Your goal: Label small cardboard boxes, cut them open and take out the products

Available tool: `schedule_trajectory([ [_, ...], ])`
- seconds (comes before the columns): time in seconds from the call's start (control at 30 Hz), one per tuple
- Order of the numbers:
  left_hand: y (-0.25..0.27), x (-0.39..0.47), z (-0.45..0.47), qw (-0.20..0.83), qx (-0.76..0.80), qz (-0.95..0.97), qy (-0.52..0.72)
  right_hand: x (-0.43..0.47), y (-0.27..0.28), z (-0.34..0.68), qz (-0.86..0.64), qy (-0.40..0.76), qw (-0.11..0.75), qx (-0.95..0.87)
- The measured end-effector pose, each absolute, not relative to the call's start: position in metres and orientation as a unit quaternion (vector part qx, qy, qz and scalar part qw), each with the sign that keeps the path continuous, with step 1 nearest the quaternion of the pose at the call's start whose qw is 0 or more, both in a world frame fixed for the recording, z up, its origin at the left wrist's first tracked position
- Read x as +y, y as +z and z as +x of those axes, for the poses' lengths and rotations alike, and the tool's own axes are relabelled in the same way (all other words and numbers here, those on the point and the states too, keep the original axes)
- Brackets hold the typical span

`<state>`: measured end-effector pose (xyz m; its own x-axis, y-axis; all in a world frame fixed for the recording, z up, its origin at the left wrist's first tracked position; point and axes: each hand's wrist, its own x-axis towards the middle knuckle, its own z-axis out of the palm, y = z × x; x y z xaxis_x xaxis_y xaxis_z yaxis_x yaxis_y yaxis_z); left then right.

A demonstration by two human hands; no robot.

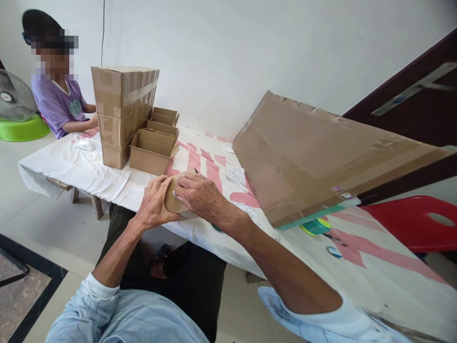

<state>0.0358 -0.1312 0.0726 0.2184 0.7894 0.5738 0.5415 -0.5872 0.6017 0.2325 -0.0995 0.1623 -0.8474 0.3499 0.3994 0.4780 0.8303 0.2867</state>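
- Centre of the frame: a small cardboard box [170,202] is held at the table's near edge; its contents cannot be seen.
- The left hand [153,202] is clamped on the box's left side, fingers along the upper edge and thumb low on the near side.
- The right hand [200,193] lies across the box's top and right side with curled fingers, close beside the left; whether they pinch anything, I cannot tell. A tiny white bit shows at the fingertips.
- Left of centre, just beyond the hands: an open carton [147,161] stands with flaps up; its inner walls show brown cardboard, its bottom hidden. More open cartons [164,116] stand right behind it.
- Upper left of centre: a stack of taped cartons [119,95], three tiers high, is closed, so the contents are hidden.
- Right half: a large cardboard carton [321,157] stands tilted on the table [378,281]; its inside is out of sight.
- Below that carton's lower edge: a green-and-yellow ring-shaped item [314,226], its inside unclear.
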Motion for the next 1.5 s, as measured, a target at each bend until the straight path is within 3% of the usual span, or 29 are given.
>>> schedule_trajectory([
  [0.2, 0.085, -0.137, 0.040, 0.133, 0.461, 0.769, 0.422, -0.097, 0.161, 0.236, -0.213, -0.154, 0.174, -0.949],
  [0.4, 0.094, -0.140, 0.044, 0.132, 0.459, 0.777, 0.410, -0.097, 0.157, 0.241, -0.266, -0.062, 0.264, -0.925],
  [0.63, 0.097, -0.138, 0.041, 0.137, 0.447, 0.785, 0.406, -0.109, 0.176, 0.243, -0.344, 0.223, 0.405, -0.818],
  [0.8, 0.093, -0.132, 0.026, 0.149, 0.445, 0.778, 0.418, -0.110, 0.190, 0.251, -0.391, 0.403, 0.425, -0.711],
  [1.03, 0.084, -0.115, -0.014, 0.214, 0.454, 0.758, 0.417, -0.117, 0.192, 0.266, -0.327, 0.573, 0.439, -0.609],
  [1.27, 0.059, -0.094, -0.056, 0.319, 0.491, 0.691, 0.424, -0.116, 0.172, 0.292, -0.316, 0.633, 0.462, -0.535],
  [1.5, 0.050, -0.086, -0.079, 0.375, 0.495, 0.678, 0.393, -0.118, 0.105, 0.309, -0.394, 0.539, 0.496, -0.555],
])
